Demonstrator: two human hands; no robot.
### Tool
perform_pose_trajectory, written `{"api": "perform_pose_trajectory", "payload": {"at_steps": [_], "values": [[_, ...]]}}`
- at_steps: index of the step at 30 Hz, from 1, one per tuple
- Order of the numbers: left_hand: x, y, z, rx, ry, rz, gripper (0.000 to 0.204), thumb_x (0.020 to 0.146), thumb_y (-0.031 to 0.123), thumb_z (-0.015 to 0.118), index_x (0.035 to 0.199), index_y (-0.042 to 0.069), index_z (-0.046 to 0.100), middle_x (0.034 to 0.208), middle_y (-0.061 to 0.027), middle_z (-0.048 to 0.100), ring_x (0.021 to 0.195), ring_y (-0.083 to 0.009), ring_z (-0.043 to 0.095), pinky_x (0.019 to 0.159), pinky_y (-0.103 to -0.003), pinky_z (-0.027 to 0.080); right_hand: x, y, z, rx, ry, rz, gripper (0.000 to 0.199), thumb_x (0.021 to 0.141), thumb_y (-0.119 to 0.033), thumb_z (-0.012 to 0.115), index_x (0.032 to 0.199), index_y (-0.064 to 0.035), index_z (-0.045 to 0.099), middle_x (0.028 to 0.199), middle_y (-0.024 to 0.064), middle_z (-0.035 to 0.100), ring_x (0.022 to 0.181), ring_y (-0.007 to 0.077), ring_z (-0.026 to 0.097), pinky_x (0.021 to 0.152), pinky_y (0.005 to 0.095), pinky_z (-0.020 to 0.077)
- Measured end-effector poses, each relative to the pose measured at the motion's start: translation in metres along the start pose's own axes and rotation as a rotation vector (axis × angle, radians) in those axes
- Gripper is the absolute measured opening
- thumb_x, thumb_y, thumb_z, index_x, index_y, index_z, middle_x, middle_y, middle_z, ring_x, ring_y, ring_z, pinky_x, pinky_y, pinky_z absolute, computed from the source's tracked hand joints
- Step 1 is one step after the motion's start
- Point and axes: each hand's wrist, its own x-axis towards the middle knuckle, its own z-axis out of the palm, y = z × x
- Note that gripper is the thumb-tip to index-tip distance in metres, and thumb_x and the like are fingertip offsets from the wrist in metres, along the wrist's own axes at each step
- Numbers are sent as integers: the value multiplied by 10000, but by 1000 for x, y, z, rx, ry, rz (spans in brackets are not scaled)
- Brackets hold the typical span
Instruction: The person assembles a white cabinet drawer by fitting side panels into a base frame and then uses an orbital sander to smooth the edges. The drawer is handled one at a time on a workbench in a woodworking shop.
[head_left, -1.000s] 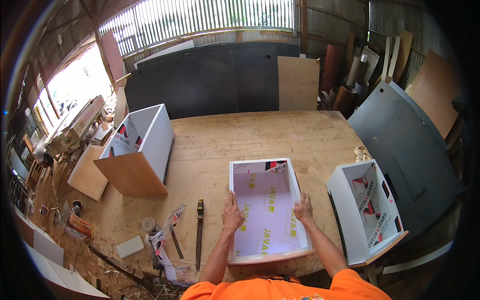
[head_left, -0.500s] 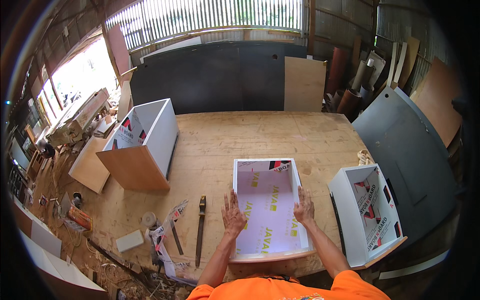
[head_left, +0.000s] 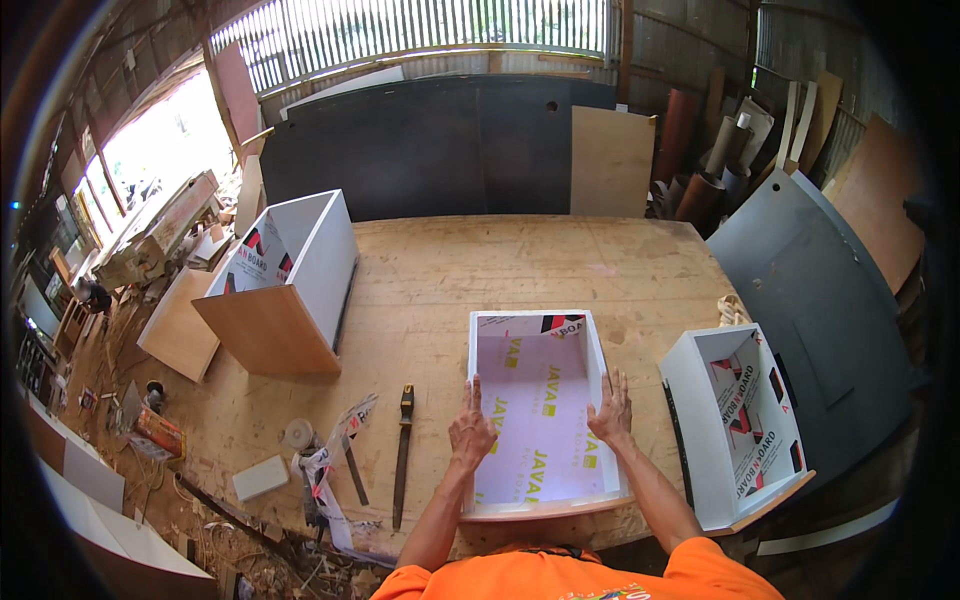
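In front of me on the wooden tabletop lies a white drawer box [head_left: 535, 420], open at the top, its bottom lined with a pale printed film. My left hand [head_left: 472, 430] rests on its left side wall, fingers pointing away from me and the thumb toward the inside. On the right side wall lies my right hand [head_left: 612, 412], with its fingers stretched out and apart. Neither hand is visibly wrapped round the wall. Left of the box, a file with a dark and yellow handle [head_left: 404, 450] lies on the table.
A taller white box with a brown front [head_left: 310, 270] stands at the back left; another white drawer box [head_left: 735, 430] sits at the right edge. A white block [head_left: 260, 479], a tape roll [head_left: 298, 433] and crumpled film [head_left: 318, 490] lie at front left. Dark panels [head_left: 420, 150] lean behind.
The view has shifted slightly. My left hand's fingers look more drawn together, and my right hand's fingers still lie along the right wall. The drawer box stays in place on the table.
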Motion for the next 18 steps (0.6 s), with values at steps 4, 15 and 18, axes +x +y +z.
{"api": "perform_pose_trajectory", "payload": {"at_steps": [4, 15, 18], "values": [[-1, 0, -1, -31, -17, -12, 1093, 841, 86, 678, 1719, 188, 35, 1680, -192, 373, 896, -471, 724, 775, -518, 611, -1, 0, 2, -4, 93, -3, 1021, 864, -212, 718, 1704, -76, 153, 1746, 220, 194, 1600, 436, 205, 1219, 553, 336], [-2, -3, 4, -68, 56, 28, 1189, 838, 68, 708, 1703, 185, -100, 1571, -308, 469, 913, -523, 703, 790, -556, 596, 1, -1, -1, 129, 49, 8, 1079, 884, -178, 697, 1716, -105, 15, 1755, 227, 143, 1603, 433, 196, 1242, 566, 282], [0, -7, 7, -94, -65, -63, 1092, 843, 90, 701, 1710, 121, 38, 1619, -270, 428, 967, -507, 705, 830, -548, 595, 0, -5, -5, 135, 119, 4, 1091, 869, -166, 703, 1715, -105, 17, 1758, 233, 114, 1606, 447, 175, 1255, 566, 266]]}}
